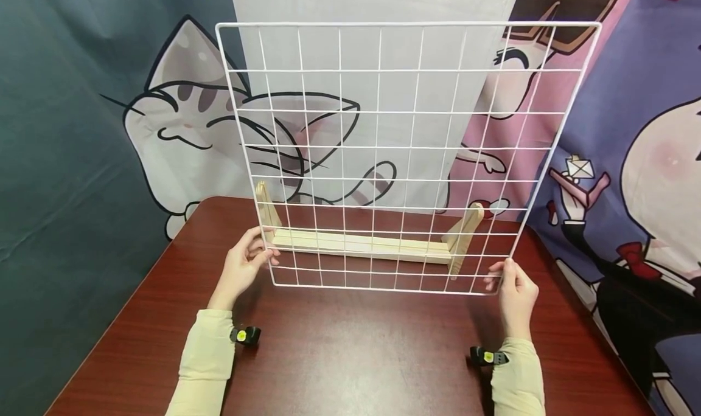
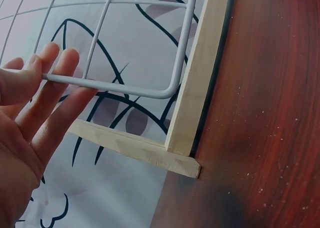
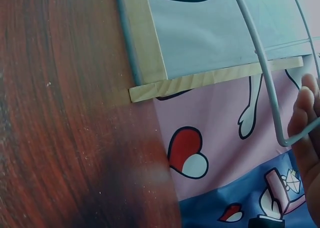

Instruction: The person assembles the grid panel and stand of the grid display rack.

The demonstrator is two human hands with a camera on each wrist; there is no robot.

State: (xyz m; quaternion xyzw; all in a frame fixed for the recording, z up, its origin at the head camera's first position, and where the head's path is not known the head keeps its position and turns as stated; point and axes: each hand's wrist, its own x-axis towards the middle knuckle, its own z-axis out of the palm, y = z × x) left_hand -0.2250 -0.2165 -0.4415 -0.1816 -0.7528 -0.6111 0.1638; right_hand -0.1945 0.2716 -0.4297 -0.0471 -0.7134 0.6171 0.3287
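A white wire grid panel (image 1: 406, 179) is held up in front of a pale wooden stand (image 1: 361, 244), tilted back with its lower edge nearer me. My left hand (image 1: 243, 261) pinches the panel's left edge a little above the lower corner, thumb on one side and fingers on the other. At the opposite edge, close to the lower right corner, my right hand (image 1: 516, 291) grips the wire. The stand has a long crossbar between two slanted end pieces. In the left wrist view the rounded corner of the grid (image 2: 150, 92) overlaps the stand's crossbar (image 2: 195, 88).
Beneath everything is a dark red-brown wooden table (image 1: 350, 349). Printed cloth with cartoon animals (image 1: 186, 142) hangs behind and to the right of it, close to the table's far edge. Dark wrist cameras (image 1: 245, 336) are strapped over both pale sleeves (image 1: 205, 349).
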